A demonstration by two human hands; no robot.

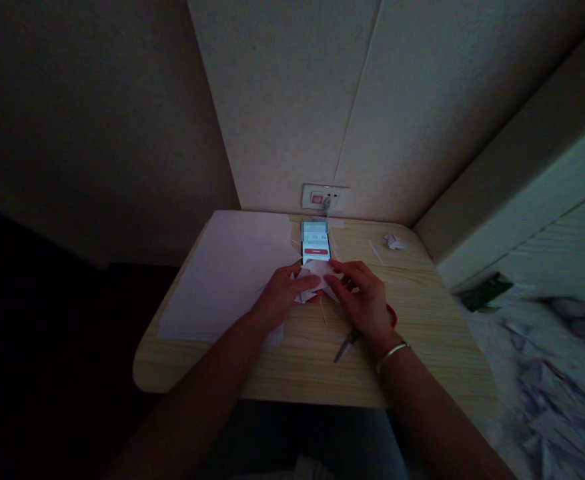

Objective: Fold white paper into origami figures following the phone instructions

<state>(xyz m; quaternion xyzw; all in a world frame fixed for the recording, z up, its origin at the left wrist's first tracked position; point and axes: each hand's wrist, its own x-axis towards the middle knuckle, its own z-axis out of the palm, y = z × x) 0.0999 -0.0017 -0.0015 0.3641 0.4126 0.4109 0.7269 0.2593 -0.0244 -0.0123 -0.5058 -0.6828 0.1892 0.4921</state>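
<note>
Grip of the left hand (283,293) is closed on a small, folded piece of white paper (317,269), its thumb lying across the near part; the grip of the right hand (365,293) pinches the same piece at its right edge between thumb and fingertips. The folded piece is held above the middle of a pale, wood-grained surface (432,333) with rounded corners, just in front of a lit, upright-lying smartphone (315,233) whose screen shows a red bar, and it overlaps the phone's near end. Something red shows beneath the paper, too small to make out.

Below the fingers lies a thin white paper strip (323,311). Metal scissors with red handles (345,347) rest partly hidden under the right hand, blades pointing toward the near edge. On the right wrist sits a silver-coloured bangle (392,356). To the left, large white paper sheets (222,273) cover much of that side, the left forearm crossing over their near corner. Farther right, near the back edge, is a crumpled scrap of white paper (393,243). Behind the phone, a white socket plate (343,198) is set in the pale wall (292,120).
</note>
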